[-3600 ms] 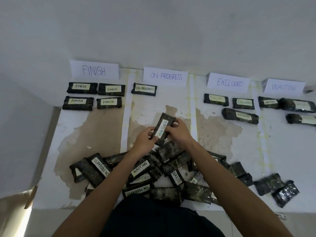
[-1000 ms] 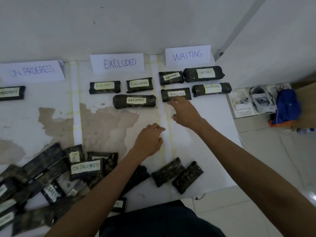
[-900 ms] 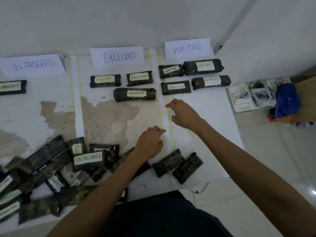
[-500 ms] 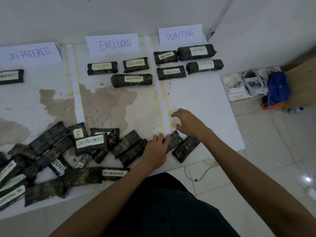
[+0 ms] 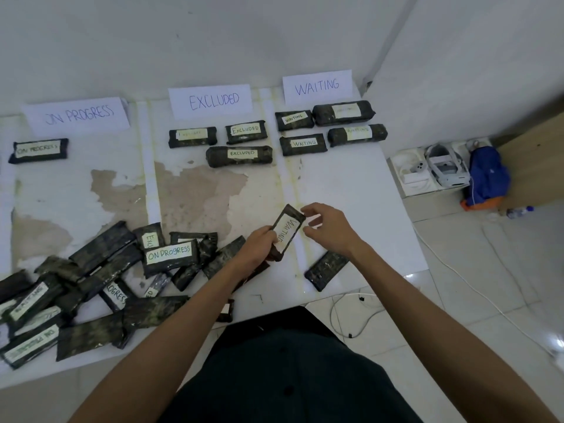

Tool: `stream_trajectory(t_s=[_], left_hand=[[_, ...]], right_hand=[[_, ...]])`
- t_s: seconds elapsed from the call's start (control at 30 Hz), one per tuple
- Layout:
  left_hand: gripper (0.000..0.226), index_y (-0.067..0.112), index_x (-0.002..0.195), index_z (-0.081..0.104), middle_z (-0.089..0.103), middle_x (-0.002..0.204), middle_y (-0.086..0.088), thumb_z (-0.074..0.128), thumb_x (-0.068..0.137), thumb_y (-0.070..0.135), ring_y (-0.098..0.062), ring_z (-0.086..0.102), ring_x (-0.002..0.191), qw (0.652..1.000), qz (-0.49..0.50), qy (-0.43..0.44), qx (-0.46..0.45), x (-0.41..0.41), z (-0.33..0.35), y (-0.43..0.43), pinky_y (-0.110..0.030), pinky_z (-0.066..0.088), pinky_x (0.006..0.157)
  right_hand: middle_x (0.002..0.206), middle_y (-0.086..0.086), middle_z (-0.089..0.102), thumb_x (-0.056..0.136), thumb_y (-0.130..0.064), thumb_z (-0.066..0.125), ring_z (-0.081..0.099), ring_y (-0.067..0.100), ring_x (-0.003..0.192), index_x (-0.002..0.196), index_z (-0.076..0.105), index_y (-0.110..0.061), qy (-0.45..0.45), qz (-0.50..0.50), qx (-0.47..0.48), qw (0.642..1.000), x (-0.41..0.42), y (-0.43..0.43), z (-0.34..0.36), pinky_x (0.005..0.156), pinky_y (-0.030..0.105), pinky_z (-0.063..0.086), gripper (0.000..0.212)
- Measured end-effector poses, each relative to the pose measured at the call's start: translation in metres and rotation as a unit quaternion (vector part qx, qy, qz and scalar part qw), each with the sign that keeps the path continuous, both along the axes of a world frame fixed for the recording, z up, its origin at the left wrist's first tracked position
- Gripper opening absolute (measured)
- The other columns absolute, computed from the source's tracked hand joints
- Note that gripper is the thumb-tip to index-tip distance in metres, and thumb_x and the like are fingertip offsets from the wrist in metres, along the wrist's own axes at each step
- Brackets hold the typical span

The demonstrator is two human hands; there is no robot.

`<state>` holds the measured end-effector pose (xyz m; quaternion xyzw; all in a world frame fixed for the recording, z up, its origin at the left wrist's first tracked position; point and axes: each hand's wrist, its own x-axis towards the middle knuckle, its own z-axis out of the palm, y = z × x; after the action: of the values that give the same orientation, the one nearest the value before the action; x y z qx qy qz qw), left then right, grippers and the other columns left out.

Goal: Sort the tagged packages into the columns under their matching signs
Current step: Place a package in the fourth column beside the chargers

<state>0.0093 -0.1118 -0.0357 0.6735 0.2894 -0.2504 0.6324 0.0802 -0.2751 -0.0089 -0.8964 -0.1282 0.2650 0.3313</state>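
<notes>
held package (image 5: 288,230) – dark plastic wrap, glossy, crinkled; tag matt paper. signs (image 5: 317,87) – plain white paper, matt. table (image 5: 351,184) smooth white coating, peeled to rough brown patches. floor tiles (image 5: 488,285) glossy. blue bag (image 5: 488,178) cloth.

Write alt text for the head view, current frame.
A person's left hand grips a dark wrapped package tagged WAITING above a worn white table, the right hand close beside it. Sorted packages lie under paper signs ON PROGRESS, EXCLUDED and WAITING; an unsorted pile sits at lower left.
</notes>
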Motion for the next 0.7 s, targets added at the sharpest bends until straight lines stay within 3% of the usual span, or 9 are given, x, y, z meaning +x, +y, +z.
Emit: stream_trajectory(t_s=[0.1,0.17,0.23,0.3,0.47,0.6,0.7], left_hand=[[0.022,0.005,0.104,0.056,0.061,0.082,-0.013,0.041,0.089,0.005,-0.022,0.060,0.066,1.000,0.018,-0.002,-0.021,0.001,0.002,0.002,-0.027,0.049,0.056],[0.022,0.005,0.108,0.054,0.064,0.097,-0.010,0.046,0.088,0.002,-0.024,0.067,0.078,0.997,0.049,0.001,-0.054,0.001,-0.002,0.003,-0.030,0.057,0.068],[0.026,0.006,0.112,0.055,0.065,0.107,-0.008,0.052,0.087,0.003,-0.026,0.069,0.088,0.994,0.075,0.000,-0.078,0.001,-0.003,0.002,-0.029,0.057,0.073],[0.026,0.010,0.113,0.059,0.067,0.107,-0.005,0.055,0.088,0.008,-0.022,0.068,0.090,0.996,0.072,-0.004,-0.061,0.002,-0.002,0.000,-0.024,0.054,0.068],[0.019,0.010,0.106,0.063,0.070,0.095,-0.005,0.052,0.092,0.016,-0.021,0.069,0.078,0.992,0.096,0.030,-0.081,0.013,-0.001,-0.003,-0.029,0.053,0.072],[0.016,0.006,0.104,0.060,0.069,0.094,-0.008,0.058,0.090,0.014,-0.017,0.069,0.076,0.994,0.075,0.006,-0.081,0.036,-0.001,-0.019,-0.027,0.056,0.069],[0.029,0.005,0.118,0.055,0.067,0.102,-0.008,0.057,0.090,0.013,-0.017,0.068,0.086,0.996,0.059,-0.012,-0.064,0.064,0.001,-0.040,-0.027,0.056,0.071]], right_hand=[[0.123,0.007,0.053,0.083,-0.017,0.067,0.057,0.017,0.090,0.131,0.048,-0.016,0.003,-0.029,-0.005,1.000,-0.005,0.008,-0.002,0.075,0.021,0.042,0.052],[0.118,0.005,0.052,0.082,-0.028,0.070,0.056,0.017,0.092,0.132,0.044,-0.016,0.024,-0.071,-0.018,0.997,-0.008,0.013,-0.004,0.076,0.024,0.041,0.057],[0.116,0.002,0.056,0.080,-0.038,0.071,0.058,0.017,0.095,0.131,0.045,-0.019,0.083,-0.085,-0.005,0.993,-0.012,0.018,-0.004,0.078,0.027,0.046,0.060],[0.118,0.000,0.059,0.081,-0.040,0.069,0.059,0.015,0.096,0.130,0.050,-0.021,0.108,-0.059,0.011,0.992,-0.017,0.024,-0.002,0.078,0.023,0.047,0.056],[0.105,0.001,0.054,0.075,-0.030,0.075,0.054,0.006,0.081,0.121,0.059,-0.017,0.079,0.002,-0.010,0.997,-0.008,0.024,0.006,0.060,0.010,0.043,0.051],[0.099,0.004,0.045,0.073,-0.037,0.071,0.054,0.020,0.085,0.112,0.058,-0.013,0.016,0.035,-0.079,0.996,0.015,0.014,-0.007,0.066,0.027,0.047,0.048],[0.103,0.009,0.048,0.075,-0.030,0.071,0.053,0.028,0.094,0.118,0.054,-0.009,-0.060,0.066,-0.101,0.991,0.050,-0.005,-0.012,0.073,0.032,0.044,0.051]])
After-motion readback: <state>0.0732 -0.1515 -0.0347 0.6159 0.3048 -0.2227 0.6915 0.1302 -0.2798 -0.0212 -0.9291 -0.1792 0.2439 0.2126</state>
